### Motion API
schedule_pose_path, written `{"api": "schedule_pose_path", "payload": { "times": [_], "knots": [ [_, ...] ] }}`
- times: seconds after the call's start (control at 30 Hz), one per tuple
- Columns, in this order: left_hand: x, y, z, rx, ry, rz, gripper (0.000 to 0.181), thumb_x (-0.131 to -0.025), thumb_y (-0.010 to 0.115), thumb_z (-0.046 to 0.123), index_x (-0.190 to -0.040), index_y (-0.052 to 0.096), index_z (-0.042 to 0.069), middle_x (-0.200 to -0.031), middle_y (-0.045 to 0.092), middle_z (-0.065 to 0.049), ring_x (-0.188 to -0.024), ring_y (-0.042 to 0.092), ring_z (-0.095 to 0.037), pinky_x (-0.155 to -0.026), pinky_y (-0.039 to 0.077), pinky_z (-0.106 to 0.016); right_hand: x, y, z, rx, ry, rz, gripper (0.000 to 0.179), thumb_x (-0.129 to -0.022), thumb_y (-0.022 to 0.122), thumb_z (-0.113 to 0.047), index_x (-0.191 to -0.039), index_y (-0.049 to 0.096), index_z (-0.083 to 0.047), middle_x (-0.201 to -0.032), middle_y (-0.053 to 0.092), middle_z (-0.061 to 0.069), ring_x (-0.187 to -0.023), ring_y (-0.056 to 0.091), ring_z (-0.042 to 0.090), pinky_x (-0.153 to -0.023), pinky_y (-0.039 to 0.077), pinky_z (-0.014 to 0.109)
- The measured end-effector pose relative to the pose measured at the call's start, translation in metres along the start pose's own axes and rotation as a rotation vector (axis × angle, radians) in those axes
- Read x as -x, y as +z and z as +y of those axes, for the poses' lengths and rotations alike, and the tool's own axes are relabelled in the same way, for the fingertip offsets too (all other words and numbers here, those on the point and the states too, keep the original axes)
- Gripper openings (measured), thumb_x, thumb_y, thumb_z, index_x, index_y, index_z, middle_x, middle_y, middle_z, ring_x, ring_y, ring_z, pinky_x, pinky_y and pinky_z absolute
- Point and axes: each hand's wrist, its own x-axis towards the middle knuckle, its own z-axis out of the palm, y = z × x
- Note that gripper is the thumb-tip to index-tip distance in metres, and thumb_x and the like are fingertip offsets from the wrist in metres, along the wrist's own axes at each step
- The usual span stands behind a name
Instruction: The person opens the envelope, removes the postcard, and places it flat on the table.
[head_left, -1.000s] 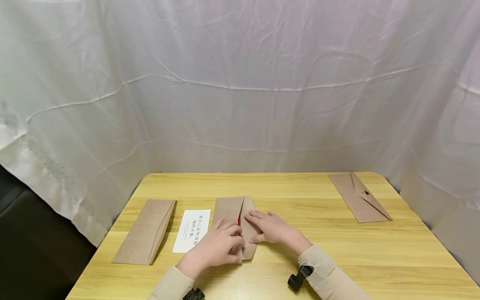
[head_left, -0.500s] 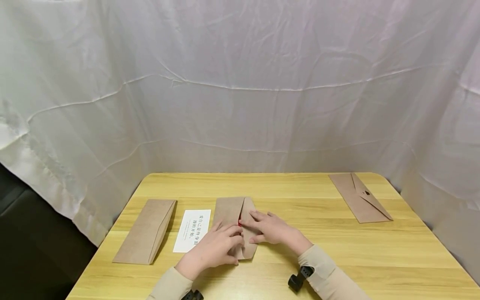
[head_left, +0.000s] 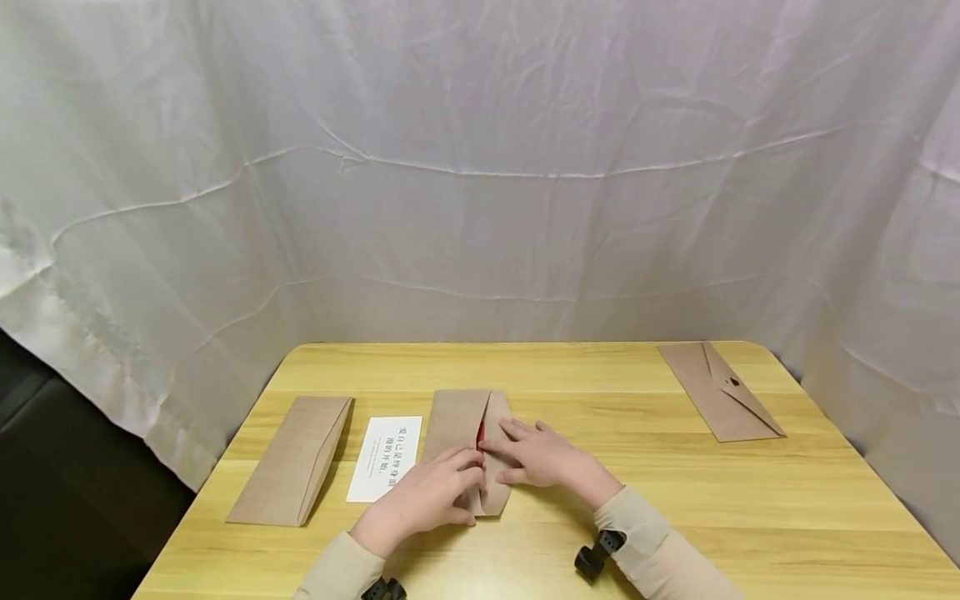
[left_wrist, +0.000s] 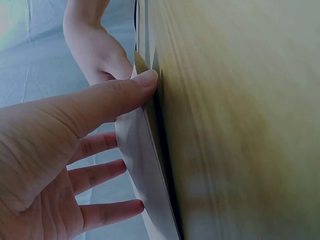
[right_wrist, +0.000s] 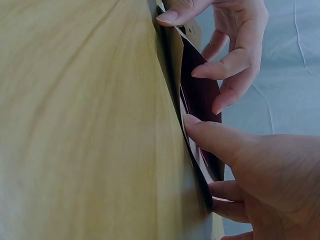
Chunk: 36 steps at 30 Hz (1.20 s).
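Observation:
A brown paper envelope (head_left: 459, 412) lies flat in the middle of the table, its flap on the right side. Red shows in the slit (head_left: 481, 437) between flap and body, and the right wrist view shows a dark red interior (right_wrist: 197, 80). My left hand (head_left: 433, 493) holds the envelope's near end, with curved fingers at the slit and the thumb at the near edge. On the flap, the fingers of my right hand (head_left: 546, 457) rest spread and fairly straight. Its index fingertip is right at the slit and its thumb at the outer edge.
A white card (head_left: 385, 458) printed with characters lies just left of the middle envelope. Farther left is another brown envelope (head_left: 292, 462). At the back right sits a third envelope (head_left: 722, 396) with a small dark mark. Pale curtains (head_left: 525, 208) hang behind the table (head_left: 600, 375).
My right index finger has moved left across the flap to the slit. My left hand has shifted slightly, its thumb a little to the left. The envelope has stayed about where it was.

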Motion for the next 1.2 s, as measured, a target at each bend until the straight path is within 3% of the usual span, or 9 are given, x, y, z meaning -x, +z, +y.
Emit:
{"api": "schedule_pose_path", "payload": {
  "times": [0.23,0.7,1.2],
  "knots": [
    [-0.0002,0.0003,-0.0010,0.020,0.010,0.004,0.032,-0.076,0.080,0.042,-0.100,0.064,0.028,-0.132,0.056,0.004,-0.125,0.051,-0.016,-0.094,0.054,-0.035,0.0002,-0.0019,0.0003,-0.023,-0.008,0.038,0.058,-0.094,0.058,-0.047,-0.145,0.046,-0.021,-0.155,0.036,0.018,-0.145,0.034,0.034,-0.111,0.030,0.066],
    [-0.0009,0.0000,-0.0004,0.022,0.027,0.006,0.032,-0.076,0.079,0.041,-0.100,0.064,0.026,-0.133,0.056,0.003,-0.124,0.052,-0.016,-0.099,0.051,-0.032,-0.0020,0.0030,0.0023,-0.035,0.005,0.091,0.054,-0.096,0.057,-0.045,-0.141,0.051,-0.017,-0.154,0.039,0.016,-0.143,0.038,0.033,-0.108,0.034,0.066],
    [0.0001,-0.0011,-0.0004,0.035,0.030,0.009,0.032,-0.076,0.080,0.040,-0.100,0.064,0.025,-0.132,0.057,0.003,-0.123,0.053,-0.015,-0.100,0.051,-0.030,0.0002,0.0028,0.0027,-0.051,0.004,0.070,0.057,-0.097,0.053,-0.048,-0.148,0.042,-0.027,-0.160,0.031,0.001,-0.146,0.034,0.030,-0.105,0.023,0.078]
  ]
}}
